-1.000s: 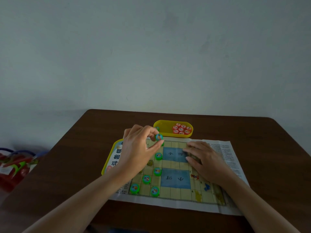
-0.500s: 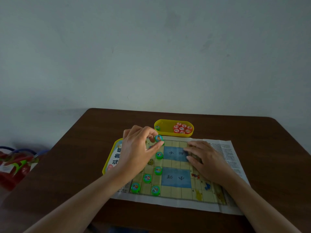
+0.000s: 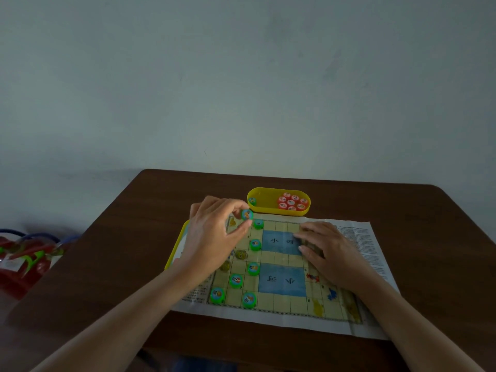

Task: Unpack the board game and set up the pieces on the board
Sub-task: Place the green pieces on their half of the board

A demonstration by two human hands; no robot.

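Roughly halfway, the setup is progressing: six green pieces [image 3: 254,244] are sitting on the paper board [image 3: 281,302], while the red pieces [image 3: 292,202] and one green are waiting in the yellow tray [image 3: 264,209] on the bench [image 3: 402,205]. The left hand [image 3: 214,237] is pinching a green piece [image 3: 247,214] over the board's far left corner; the right hand [image 3: 328,251] is lying flat, empty, pressing the board.

Tray [image 3: 264,209] behind board [image 3: 281,264]
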